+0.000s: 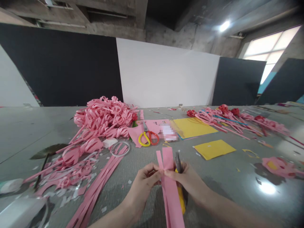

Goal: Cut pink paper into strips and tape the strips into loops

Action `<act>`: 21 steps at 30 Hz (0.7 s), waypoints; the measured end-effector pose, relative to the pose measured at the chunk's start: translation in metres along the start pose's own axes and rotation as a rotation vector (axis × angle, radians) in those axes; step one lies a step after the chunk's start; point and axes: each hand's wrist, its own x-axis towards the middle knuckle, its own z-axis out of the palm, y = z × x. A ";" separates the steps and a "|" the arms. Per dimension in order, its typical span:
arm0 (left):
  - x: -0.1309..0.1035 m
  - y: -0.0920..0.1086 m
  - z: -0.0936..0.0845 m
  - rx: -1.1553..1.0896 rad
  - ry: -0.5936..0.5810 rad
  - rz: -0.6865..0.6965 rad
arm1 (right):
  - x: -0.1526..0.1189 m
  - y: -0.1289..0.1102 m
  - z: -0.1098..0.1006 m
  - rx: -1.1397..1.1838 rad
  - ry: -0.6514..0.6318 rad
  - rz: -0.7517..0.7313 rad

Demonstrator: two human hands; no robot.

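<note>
Pink paper strips [171,196] stand up in front of me, a wide one and a narrower one side by side. My left hand [147,177] is closed, thumb and fingers pinching the strips at their left edge. My right hand [187,179] pinches the wide strip from the right, its thumb almost meeting the left one. Against the right palm lies a yellow and dark-grey tool that looks like a utility knife [181,199], partly hidden by the hand. Beyond the hands lie scissors [144,139] with one yellow and one red handle, on pink paper sheets [136,134].
A heap of curled pink paper flowers [104,114] sits at back left. Long pink strips [101,180] and a roll of tape [120,148] lie left. Yellow paper [215,149], red and pink flower stems [228,118], and a pink flower [279,166] lie right.
</note>
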 end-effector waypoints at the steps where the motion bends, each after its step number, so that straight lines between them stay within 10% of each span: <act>1: 0.000 0.001 0.000 0.068 0.013 0.005 | 0.000 -0.001 -0.001 -0.067 0.021 -0.008; 9: 0.003 0.009 -0.003 0.512 0.068 0.103 | 0.001 -0.005 -0.005 -0.340 -0.009 -0.062; 21: 0.001 0.006 -0.003 0.271 0.039 0.043 | -0.001 -0.001 -0.001 -0.101 -0.007 -0.038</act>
